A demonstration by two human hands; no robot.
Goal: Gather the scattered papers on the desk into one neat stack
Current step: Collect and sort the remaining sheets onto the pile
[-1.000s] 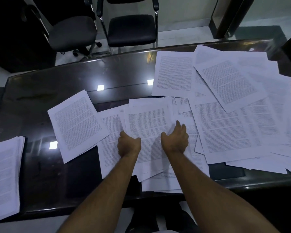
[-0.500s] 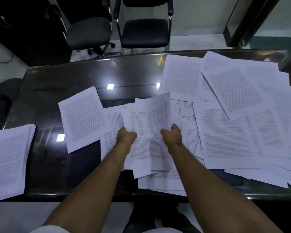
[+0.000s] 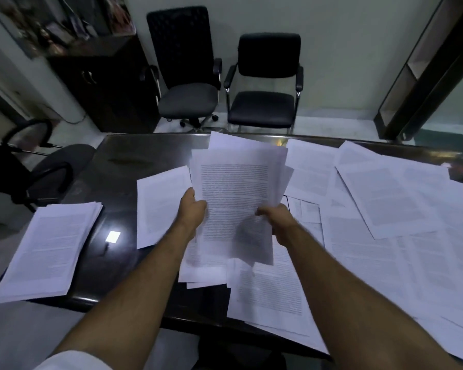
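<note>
Both hands hold a loose bundle of printed sheets (image 3: 235,198) raised off the dark desk (image 3: 150,153), its top edges fanned unevenly. My left hand (image 3: 191,209) grips the bundle's left edge and my right hand (image 3: 274,217) grips its right edge. A thick, fairly squared stack of papers (image 3: 48,249) lies at the desk's left end, overhanging the edge. One single sheet (image 3: 161,206) lies just left of my left hand. Many scattered sheets (image 3: 385,222) overlap across the right half of the desk, and more sheets (image 3: 265,289) lie under my forearms.
Two black chairs (image 3: 187,100) (image 3: 262,108) stand beyond the desk's far edge, and a third chair (image 3: 51,172) sits at the left. A dark cabinet (image 3: 102,81) stands at the back left. The glossy desk shows bright light reflections (image 3: 113,236).
My hands closed on several sheets that lay flat in front of me and lifted them up off the desk. The view swung left, bringing the left stack further into the picture.
</note>
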